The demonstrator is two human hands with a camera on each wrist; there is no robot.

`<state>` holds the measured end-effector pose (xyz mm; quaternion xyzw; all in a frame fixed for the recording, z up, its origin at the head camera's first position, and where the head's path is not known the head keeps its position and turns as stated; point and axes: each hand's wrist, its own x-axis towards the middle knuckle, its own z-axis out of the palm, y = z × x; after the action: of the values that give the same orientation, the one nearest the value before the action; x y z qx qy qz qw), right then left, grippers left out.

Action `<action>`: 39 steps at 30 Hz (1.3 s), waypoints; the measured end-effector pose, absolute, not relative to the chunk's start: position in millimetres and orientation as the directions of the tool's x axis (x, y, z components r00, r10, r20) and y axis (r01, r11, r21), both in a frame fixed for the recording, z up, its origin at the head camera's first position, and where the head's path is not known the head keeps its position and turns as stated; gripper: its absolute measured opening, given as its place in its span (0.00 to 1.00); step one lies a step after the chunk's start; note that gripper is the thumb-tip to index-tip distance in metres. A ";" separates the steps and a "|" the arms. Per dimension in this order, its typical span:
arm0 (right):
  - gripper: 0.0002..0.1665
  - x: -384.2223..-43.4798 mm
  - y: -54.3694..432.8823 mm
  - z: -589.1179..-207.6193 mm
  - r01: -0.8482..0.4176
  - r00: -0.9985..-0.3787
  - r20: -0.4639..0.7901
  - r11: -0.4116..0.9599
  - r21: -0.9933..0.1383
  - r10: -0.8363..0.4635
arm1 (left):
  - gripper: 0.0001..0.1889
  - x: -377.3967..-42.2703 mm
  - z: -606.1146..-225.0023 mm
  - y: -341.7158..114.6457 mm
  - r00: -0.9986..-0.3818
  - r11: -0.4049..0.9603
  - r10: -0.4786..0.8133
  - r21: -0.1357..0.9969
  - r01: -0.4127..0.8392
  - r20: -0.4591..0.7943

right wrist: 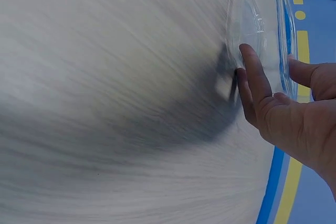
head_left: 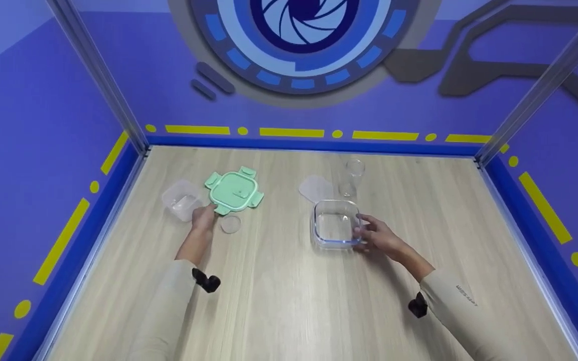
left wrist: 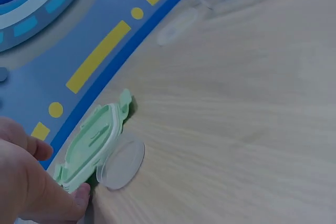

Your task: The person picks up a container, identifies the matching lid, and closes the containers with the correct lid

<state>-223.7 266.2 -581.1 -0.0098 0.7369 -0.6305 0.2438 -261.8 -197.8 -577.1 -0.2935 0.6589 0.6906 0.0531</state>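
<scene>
My left hand (head_left: 203,218) is at the near corner of a square green lid (head_left: 234,190) with flip-out clips. In the left wrist view, its thumb and fingers pinch the lid's corner. Just left of that hand is a translucent plastic tub (head_left: 182,196). A small round clear lid (head_left: 231,224) lies near the green one. On the right, my right hand (head_left: 379,235) grips the right side of a square glass food container (head_left: 336,240). The right wrist view has the thumb (right wrist: 302,72) near the rim and the fingers (right wrist: 257,74) against the lower side.
Behind the glass container lie a translucent flat lid (head_left: 315,188) and a clear drinking glass (head_left: 355,173). The wooden table (head_left: 279,301) is bordered by blue panels (head_left: 289,110) at the back and sides, with metal posts in the back corners.
</scene>
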 end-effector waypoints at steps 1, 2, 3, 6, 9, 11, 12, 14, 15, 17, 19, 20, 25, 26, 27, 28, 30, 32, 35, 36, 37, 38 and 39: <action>0.37 -223.5 265.5 -581.5 0.293 -0.882 -0.346 0.203 -0.934 -0.321 | 0.06 -263.3 -576.5 -197.5 -0.809 -0.175 -0.330 0.874 -0.454 -0.487; 0.37 -223.3 265.2 -581.9 0.290 -0.882 -0.344 0.204 -0.935 -0.322 | 0.05 -264.7 -576.3 -197.3 -0.795 -0.226 -0.341 0.865 -0.448 -0.501; 0.37 -223.0 264.8 -582.3 0.287 -0.883 -0.341 0.205 -0.936 -0.322 | 0.06 -265.8 -575.7 -197.2 -0.784 -0.271 -0.344 0.854 -0.444 -0.516; 0.37 -222.4 264.4 -583.4 0.282 -0.883 -0.337 0.204 -0.938 -0.328 | 0.06 -267.2 -572.1 -196.1 -0.762 -0.386 -0.315 0.810 -0.442 -0.566; 0.38 -222.2 264.1 -584.3 0.277 -0.881 -0.338 0.218 -0.936 -0.332 | 0.06 -267.9 -566.6 -193.9 -0.757 -0.447 -0.272 0.775 -0.447 -0.594; 0.38 -222.5 263.5 -584.7 0.272 -0.881 -0.338 0.230 -0.934 -0.330 | 0.07 -269.1 -562.8 -192.5 -0.757 -0.495 -0.241 0.748 -0.443 -0.608; 0.38 -222.7 263.1 -584.9 0.267 -0.882 -0.335 0.236 -0.934 -0.331 | 0.07 -270.0 -561.1 -191.8 -0.757 -0.520 -0.226 0.734 -0.438 -0.613; 0.38 -223.1 262.1 -585.4 0.267 -0.884 -0.335 0.236 -0.934 -0.327 | 0.07 -272.3 -558.4 -190.6 -0.755 -0.567 -0.205 0.704 -0.428 -0.623; 0.37 -223.2 261.6 -585.5 0.269 -0.884 -0.335 0.230 -0.935 -0.326 | 0.07 -273.6 -557.2 -190.1 -0.750 -0.588 -0.196 0.688 -0.425 -0.632; 0.37 -222.9 260.8 -585.6 0.271 -0.885 -0.332 0.218 -0.937 -0.327 | 0.08 -276.0 -555.3 -189.6 -0.740 -0.611 -0.182 0.664 -0.431 -0.648; 0.37 -222.0 260.6 -585.3 0.281 -0.883 -0.337 0.209 -0.937 -0.325 | 0.09 -278.3 -554.3 -188.1 -0.735 -0.612 -0.187 0.663 -0.432 -0.652; 0.37 -221.8 260.9 -585.3 0.282 -0.883 -0.338 0.205 -0.937 -0.325 | 0.09 -279.4 -554.1 -187.2 -0.737 -0.597 -0.197 0.675 -0.433 -0.647; 0.37 -221.1 261.0 -585.7 0.284 -0.885 -0.341 0.214 -0.935 -0.318 | 0.10 -281.7 -552.7 -182.8 -0.759 -0.458 -0.239 0.759 -0.462 -0.606; 0.37 -221.4 261.1 -586.1 0.282 -0.884 -0.341 0.216 -0.935 -0.320 | 0.10 -282.1 -552.3 -182.3 -0.762 -0.434 -0.241 0.769 -0.469 -0.601; 0.37 -221.4 260.8 -586.0 0.283 -0.883 -0.342 0.217 -0.934 -0.321 | 0.11 -282.7 -552.1 -182.0 -0.768 -0.424 -0.234 0.773 -0.471 -0.596; 0.37 -221.4 260.9 -585.9 0.281 -0.883 -0.339 0.214 -0.936 -0.324 | 0.13 -283.5 -551.8 -181.7 -0.774 -0.415 -0.225 0.777 -0.474 -0.592; 0.37 -221.6 261.3 -585.5 0.273 -0.884 -0.333 0.216 -0.938 -0.329 | 0.20 -286.2 -551.6 -180.4 -0.791 -0.404 -0.210 0.787 -0.466 -0.575; 0.37 -221.9 261.9 -584.8 0.268 -0.886 -0.326 0.210 -0.940 -0.330 | 0.26 -288.7 -551.2 -178.4 -0.812 -0.390 -0.197 0.804 -0.449 -0.550; 0.37 -221.6 263.4 -584.1 0.269 -0.889 -0.325 0.205 -0.941 -0.324 | 0.28 -291.4 -550.9 -175.4 -0.831 -0.346 -0.192 0.828 -0.440 -0.522; 0.37 -221.4 264.0 -584.0 0.270 -0.889 -0.326 0.205 -0.941 -0.323 | 0.28 -291.6 -551.1 -174.5 -0.836 -0.337 -0.195 0.835 -0.435 -0.514; 0.37 -221.2 264.6 -583.9 0.277 -0.889 -0.332 0.209 -0.938 -0.316 | 0.27 -291.3 -551.2 -173.6 -0.840 -0.323 -0.195 0.842 -0.432 -0.506; 0.37 -221.1 265.4 -583.8 0.281 -0.888 -0.338 0.212 -0.936 -0.312 | 0.26 -290.8 -551.2 -172.8 -0.847 -0.310 -0.193 0.850 -0.426 -0.495; 0.37 -220.9 266.1 -583.7 0.288 -0.887 -0.344 0.213 -0.934 -0.307 | 0.26 -290.0 -550.9 -171.9 -0.854 -0.296 -0.193 0.858 -0.419 -0.483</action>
<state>-220.9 266.1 -583.7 -0.0064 0.7419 -0.6271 0.2372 -290.0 -171.9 -550.9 -0.2600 0.5885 0.7620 0.0739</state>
